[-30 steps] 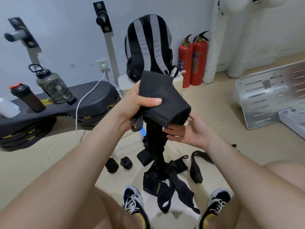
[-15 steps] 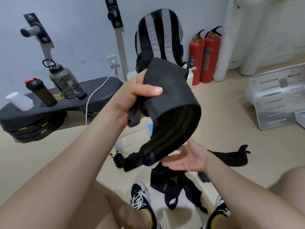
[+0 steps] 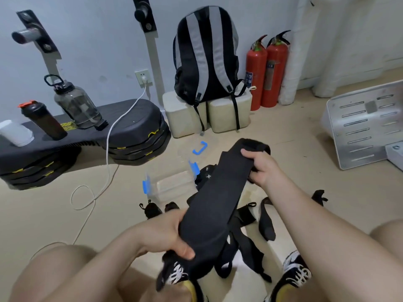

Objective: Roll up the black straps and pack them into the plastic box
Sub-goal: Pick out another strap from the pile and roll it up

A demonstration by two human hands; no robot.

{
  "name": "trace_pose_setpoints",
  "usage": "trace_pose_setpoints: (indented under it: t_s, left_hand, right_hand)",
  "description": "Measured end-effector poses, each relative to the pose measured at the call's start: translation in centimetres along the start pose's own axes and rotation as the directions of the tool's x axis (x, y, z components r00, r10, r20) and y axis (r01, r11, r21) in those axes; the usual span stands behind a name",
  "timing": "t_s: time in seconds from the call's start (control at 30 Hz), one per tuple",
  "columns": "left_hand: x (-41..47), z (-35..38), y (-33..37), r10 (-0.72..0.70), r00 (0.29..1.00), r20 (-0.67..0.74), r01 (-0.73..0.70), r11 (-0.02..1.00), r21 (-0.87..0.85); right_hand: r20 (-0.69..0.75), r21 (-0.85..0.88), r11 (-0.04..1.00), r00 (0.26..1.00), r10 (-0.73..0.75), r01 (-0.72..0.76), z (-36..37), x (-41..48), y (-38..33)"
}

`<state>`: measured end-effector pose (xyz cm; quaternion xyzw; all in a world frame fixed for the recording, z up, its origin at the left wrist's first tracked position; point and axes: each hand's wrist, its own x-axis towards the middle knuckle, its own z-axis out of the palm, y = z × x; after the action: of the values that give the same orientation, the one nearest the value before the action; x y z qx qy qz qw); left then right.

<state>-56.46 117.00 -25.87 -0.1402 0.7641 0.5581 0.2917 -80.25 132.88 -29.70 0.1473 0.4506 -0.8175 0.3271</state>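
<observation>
One wide black strap [image 3: 214, 199] is held in the air between two hands. Its long axis runs on a slant, from the near end low by the knees up and away to the right. The left hand [image 3: 168, 233] grips the near end, fingers wrapped under it and thumb [image 3: 185, 250] pressed on top. The right hand [image 3: 262, 168] is clamped on the far end, fingers curled over the folded edge.

Under the strap, on the floor between two shoes, lies a tangled heap [image 3: 242, 245] of more black straps; how many are in it cannot be told. Two further pieces lie apart to its right, one [image 3: 267, 223] near the heap and one [image 3: 319, 197] farther out. Two small black rolls [image 3: 151, 210] sit side by side just in front of the box [image 3: 172, 185].

The single clear plastic box, with blue clips, stands on the floor beyond the left hand and left of the strap's far end.

Along the wall stand one backpack [image 3: 205, 55] on two pale blocks [image 3: 185, 114], two red extinguishers [image 3: 267, 70], and two bottles [image 3: 76, 103] on a black surface [image 3: 133, 118].
</observation>
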Motion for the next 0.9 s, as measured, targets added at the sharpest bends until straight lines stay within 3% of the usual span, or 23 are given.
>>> trace_pose_setpoints:
  t_s: [0.07, 0.13, 0.2, 0.27, 0.37, 0.43, 0.5, 0.57, 0.63, 0.67, 0.7, 0.8, 0.9]
  left_hand:
    - [0.8, -0.3, -0.2, -0.122, 0.990, 0.075, 0.098, 0.958, 0.270]
    - [1.9, -1.3, 1.3, -0.037, 0.995, -0.092, 0.064, 0.950, 0.307]
    - [2.9, -2.3, 4.2, 0.102, 0.932, -0.348, -0.101, 0.995, 0.020]
    - [3.8, -2.9, 7.3, 0.077, 0.912, -0.403, -0.204, 0.937, -0.284]
    - [5.3, -3.1, 9.1, 0.140, 0.854, -0.501, -0.409, 0.777, -0.479]
    - [5.8, -3.1, 9.3, 0.195, 0.841, -0.505, -0.470, 0.725, -0.504]
    - [6.1, -3.0, 9.6, 0.233, 0.862, -0.450, -0.461, 0.728, -0.507]
    - [6.3, -3.2, 10.0, 0.252, 0.836, -0.487, -0.491, 0.740, -0.460]
    - [6.2, -3.4, 10.4, 0.298, 0.777, -0.555, -0.540, 0.769, -0.343]
    - [6.1, -3.5, 10.4, 0.334, 0.759, -0.559, -0.555, 0.781, -0.287]
    - [5.8, -3.5, 10.4, 0.369, 0.758, -0.538, -0.560, 0.791, -0.245]
    - [4.8, -3.1, 10.3, 0.434, 0.814, -0.386, -0.526, 0.833, -0.174]
    - [4.4, -2.8, 9.8, 0.426, 0.853, -0.300, -0.494, 0.845, -0.204]
  right_hand:
    - [0.088, -0.142, 0.985, 0.992, -0.089, 0.101, 0.8, -1.5, -0.7]
    - [0.200, -0.367, 0.907, 0.970, -0.140, 0.207, 2.3, -3.6, -0.8]
    - [0.326, -0.581, 0.743, 0.932, -0.160, 0.331, 3.7, -5.9, -0.3]
    - [0.417, -0.706, 0.559, 0.893, -0.169, 0.436, 4.5, -8.1, 0.2]
    - [0.537, -0.739, 0.355, 0.819, -0.201, 0.572, 5.3, -9.9, 0.3]
    - [0.591, -0.724, 0.284, 0.778, -0.214, 0.629, 5.4, -10.2, 0.0]
    - [0.580, -0.706, 0.344, 0.784, -0.222, 0.619, 5.0, -10.1, -0.3]
    - [0.474, -0.559, 0.626, 0.829, -0.296, 0.543, 4.6, -9.7, -0.5]
    - [0.248, -0.174, 0.917, 0.917, -0.311, 0.358, 4.2, -9.2, -1.2]
    - [0.160, -0.024, 0.968, 0.957, -0.242, 0.249, 4.0, -8.9, -1.4]
    - [0.145, 0.011, 0.992, 0.981, -0.130, 0.130, 3.6, -8.5, -1.7]
    - [0.369, -0.178, 0.979, 0.916, 0.159, -0.098, 3.5, -8.4, -1.5]
    - [0.327, -0.037, 0.999, 0.944, 0.037, -0.026, 4.6, -7.6, -2.0]
